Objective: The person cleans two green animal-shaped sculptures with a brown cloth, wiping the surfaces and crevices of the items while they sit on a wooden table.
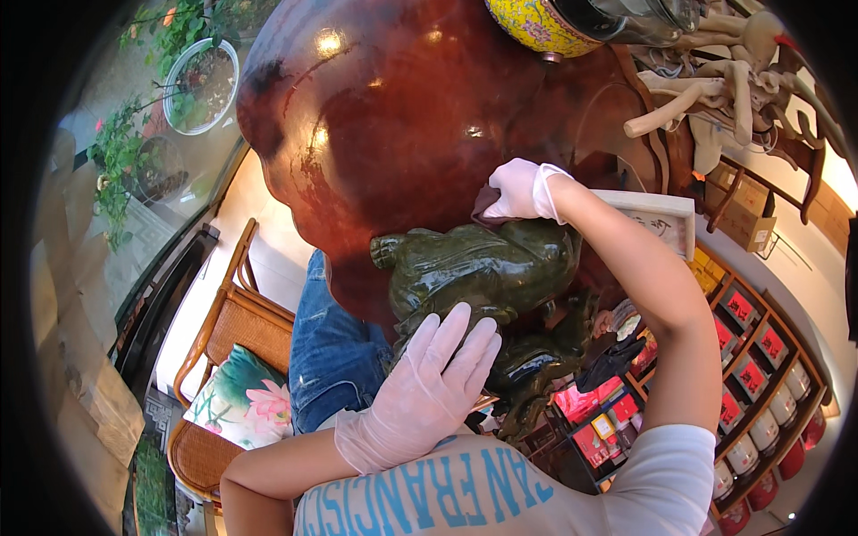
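A glossy dark green stone carving (482, 268) lies at the near edge of a polished red-brown wooden table (402, 154). My right hand (526, 191), in a thin whitish disposable glove, grips a bunched dark brown cloth (485, 203) just beyond the carving's far side. Whether the cloth touches the carving or only the tabletop, I cannot tell. My left hand (429, 382), gloved alike, is flat with its fingers somewhat apart. It covers part of the carving's near side and holds nothing; contact with the stone is unclear. More dark green carved stone (536, 362) shows right of the left fingers.
A yellow floral ceramic pot (543, 27) stands at the table's far side. Pale bare branches (724, 87) and a white-framed panel (660, 218) are on the right, above shelves (757, 375) of packages. Left are a rattan chair (234, 328) with a floral cushion (241, 402), and potted plants (201, 87) behind glass.
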Motion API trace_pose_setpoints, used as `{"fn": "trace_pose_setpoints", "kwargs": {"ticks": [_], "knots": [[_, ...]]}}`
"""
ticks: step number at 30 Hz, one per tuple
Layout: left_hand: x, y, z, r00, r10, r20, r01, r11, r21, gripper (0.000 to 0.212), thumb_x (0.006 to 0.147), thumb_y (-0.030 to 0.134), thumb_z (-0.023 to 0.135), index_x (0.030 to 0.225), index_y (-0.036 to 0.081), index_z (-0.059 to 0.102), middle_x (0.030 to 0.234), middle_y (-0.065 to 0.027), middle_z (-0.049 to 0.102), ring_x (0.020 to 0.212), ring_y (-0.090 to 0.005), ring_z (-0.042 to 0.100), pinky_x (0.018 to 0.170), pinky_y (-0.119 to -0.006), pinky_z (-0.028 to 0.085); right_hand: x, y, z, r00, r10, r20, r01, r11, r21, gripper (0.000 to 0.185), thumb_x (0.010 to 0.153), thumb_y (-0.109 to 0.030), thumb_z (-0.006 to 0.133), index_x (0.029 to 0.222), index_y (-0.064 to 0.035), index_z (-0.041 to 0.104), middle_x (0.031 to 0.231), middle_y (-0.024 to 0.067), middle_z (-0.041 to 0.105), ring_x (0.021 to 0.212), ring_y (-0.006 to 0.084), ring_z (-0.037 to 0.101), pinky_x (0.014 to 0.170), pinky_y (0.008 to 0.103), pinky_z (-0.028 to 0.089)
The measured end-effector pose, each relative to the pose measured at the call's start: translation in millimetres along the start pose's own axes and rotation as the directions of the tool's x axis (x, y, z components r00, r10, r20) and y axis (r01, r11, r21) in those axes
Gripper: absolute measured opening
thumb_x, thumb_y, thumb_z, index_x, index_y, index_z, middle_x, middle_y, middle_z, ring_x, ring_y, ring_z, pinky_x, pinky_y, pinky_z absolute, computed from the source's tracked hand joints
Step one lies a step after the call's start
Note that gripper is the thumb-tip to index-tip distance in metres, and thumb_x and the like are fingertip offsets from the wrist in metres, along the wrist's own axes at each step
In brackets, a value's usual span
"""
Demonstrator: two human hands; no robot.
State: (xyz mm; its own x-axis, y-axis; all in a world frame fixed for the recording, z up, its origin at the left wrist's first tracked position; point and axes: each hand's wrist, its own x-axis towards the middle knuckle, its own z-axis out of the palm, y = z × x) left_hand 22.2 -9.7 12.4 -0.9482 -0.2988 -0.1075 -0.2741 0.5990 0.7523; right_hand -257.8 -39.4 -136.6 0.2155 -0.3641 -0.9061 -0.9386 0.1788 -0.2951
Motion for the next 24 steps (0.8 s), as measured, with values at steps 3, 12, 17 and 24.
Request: {"fn": "trace_pose_setpoints", "kwargs": {"ticks": [3, 12, 17, 24], "knots": [[-0.2, -1.1, 1.4, 1.0, -0.001, -0.015, 0.001, 1.0, -0.013, 0.044, 0.076, 0.007, 0.06, 0.12, -0.001, 0.061, 0.132, -0.0142, 0.05, 0.124, -0.0381, 0.044, 0.1, -0.045, 0.044, -6.0, 22.3, 0.2, 0.997, 0.039, -0.063, -0.021, 0.963, 0.268, 0.041, 0.077, -0.035, 0.073, 0.09, 0.0037, 0.069, 0.077, 0.0197, 0.067, 0.069, 0.0301, 0.064, 0.068, 0.0363, 0.051], [-1.6, -0.8, 2.3, 1.0, 0.0, -0.009, 0.0, 1.0, 0.002, 0.045, 0.075, 0.008, 0.06, 0.12, -0.001, 0.061, 0.133, -0.0141, 0.05, 0.125, -0.0381, 0.044, 0.1, -0.045, 0.044, -1.1, 2.9, -11.4, 1.0, -0.022, 0.007, 0.022, 0.998, -0.061, 0.04, 0.068, -0.038, 0.072, 0.087, -0.002, 0.072, 0.083, 0.0219, 0.068, 0.081, 0.036, 0.067, 0.073, 0.0413, 0.053], [-0.6, -2.2, 0.7, 1.0, 0.011, -0.009, -0.011, 1.0, 0.007, 0.046, 0.075, 0.008, 0.059, 0.12, -0.001, 0.061, 0.132, -0.0144, 0.051, 0.125, -0.0385, 0.044, 0.1, -0.046, 0.044, 7.0, -49.5, -2.1, 0.99, 0.117, -0.077, -0.127, 0.981, -0.145, 0.035, 0.074, -0.033, 0.066, 0.091, -0.0024, 0.073, 0.094, 0.0218, 0.068, 0.092, 0.0371, 0.066, 0.082, 0.0424, 0.053], [-1.2, -0.1, 1.2, 0.998, 0.025, -0.049, -0.025, 1.0, -0.001, 0.046, 0.073, 0.007, 0.06, 0.118, -0.002, 0.062, 0.13, -0.0148, 0.052, 0.123, -0.0396, 0.045, 0.098, -0.047, 0.045, -56.1, 70.4, 8.4, 0.938, 0.312, -0.153, -0.186, 0.823, 0.537, 0.039, 0.08, -0.029, 0.07, 0.1, 0.005, 0.069, 0.092, 0.0118, 0.071, 0.083, 0.0228, 0.067, 0.078, 0.0348, 0.053]]}}
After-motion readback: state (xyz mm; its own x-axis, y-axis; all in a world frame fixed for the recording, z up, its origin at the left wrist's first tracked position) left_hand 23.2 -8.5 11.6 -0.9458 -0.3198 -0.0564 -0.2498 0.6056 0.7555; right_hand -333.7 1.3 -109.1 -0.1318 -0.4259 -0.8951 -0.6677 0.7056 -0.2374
